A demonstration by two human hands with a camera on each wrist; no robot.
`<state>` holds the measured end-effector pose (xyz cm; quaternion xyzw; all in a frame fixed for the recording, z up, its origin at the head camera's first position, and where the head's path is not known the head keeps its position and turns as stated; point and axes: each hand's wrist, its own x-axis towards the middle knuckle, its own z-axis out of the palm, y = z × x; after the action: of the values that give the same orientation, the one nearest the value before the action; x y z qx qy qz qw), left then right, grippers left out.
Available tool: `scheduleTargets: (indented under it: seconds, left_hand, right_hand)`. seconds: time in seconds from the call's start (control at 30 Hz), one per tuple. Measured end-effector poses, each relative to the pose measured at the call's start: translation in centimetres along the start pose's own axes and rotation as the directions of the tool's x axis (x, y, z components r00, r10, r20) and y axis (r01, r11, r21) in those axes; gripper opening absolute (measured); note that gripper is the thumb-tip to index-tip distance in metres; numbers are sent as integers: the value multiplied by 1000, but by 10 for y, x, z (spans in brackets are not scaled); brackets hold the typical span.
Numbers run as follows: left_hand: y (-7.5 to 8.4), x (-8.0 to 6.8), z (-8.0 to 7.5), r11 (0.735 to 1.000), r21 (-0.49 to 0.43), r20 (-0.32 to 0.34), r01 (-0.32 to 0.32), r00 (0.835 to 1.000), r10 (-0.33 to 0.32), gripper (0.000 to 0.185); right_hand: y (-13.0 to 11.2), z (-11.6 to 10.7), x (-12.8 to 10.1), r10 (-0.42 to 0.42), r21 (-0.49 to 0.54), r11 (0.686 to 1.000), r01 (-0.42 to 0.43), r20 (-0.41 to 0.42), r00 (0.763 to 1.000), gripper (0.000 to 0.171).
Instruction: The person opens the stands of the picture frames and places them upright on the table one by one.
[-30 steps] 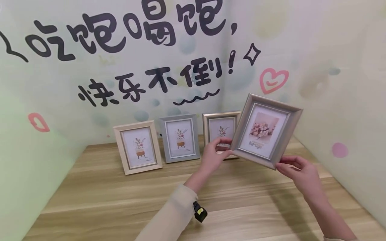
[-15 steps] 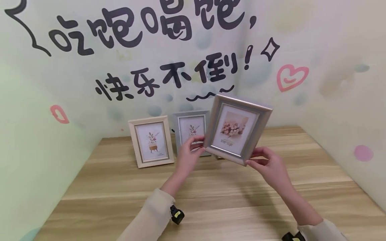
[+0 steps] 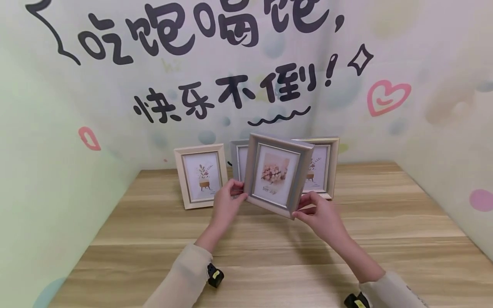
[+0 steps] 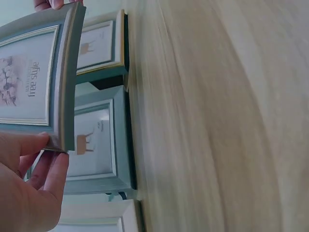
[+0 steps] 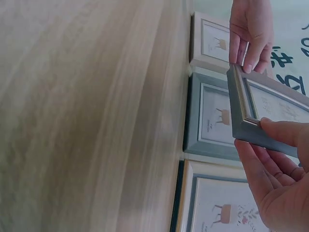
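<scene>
I hold a silver picture frame (image 3: 278,174) with a pink flower print, lifted and tilted above the wooden table (image 3: 269,252). My left hand (image 3: 236,192) pinches its lower left corner; my right hand (image 3: 305,209) pinches its lower right corner. The left wrist view shows the frame (image 4: 34,77) gripped between thumb and fingers (image 4: 46,166). In the right wrist view, my thumb lies on the frame's (image 5: 263,116) front edge. Behind it, a grey frame (image 3: 239,158) stands mostly hidden.
A cream frame (image 3: 200,176) stands against the back wall on the left. A pale gold frame (image 3: 323,167) stands to the right of the held one. Painted walls close the table at the back and on both sides. Black wrist devices (image 3: 215,276) sit on both sleeves.
Both hands have carried the silver frame leftwards and lower. It was right of the gold frame and now sits in front of the grey one. My view has shifted too.
</scene>
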<state>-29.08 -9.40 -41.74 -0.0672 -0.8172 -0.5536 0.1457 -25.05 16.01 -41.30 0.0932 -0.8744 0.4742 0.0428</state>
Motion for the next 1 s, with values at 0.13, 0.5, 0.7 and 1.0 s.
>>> scheduleTargets:
  seconds: [0.13,0.5,0.7,1.0]
  left_hand:
    - [-5,0,-4,996,77,20,44,999,-45,19]
    - [-13,-1,-8,952,278,106,131,980,-166,18]
    - [-21,-3,-9,937,319,156,143,967,-200,20]
    - [8,-10,-14,968,251,83,4,996,-26,45]
  right_hand:
    - [0,9,1,1,-54,999,0,27,1000,28]
    - [1,20,2,-56,-134,988,76,147,988,47]
    - [4,21,2,-45,-135,988,70,180,983,51]
    - [5,21,0,-30,-169,984,62,181,983,51]
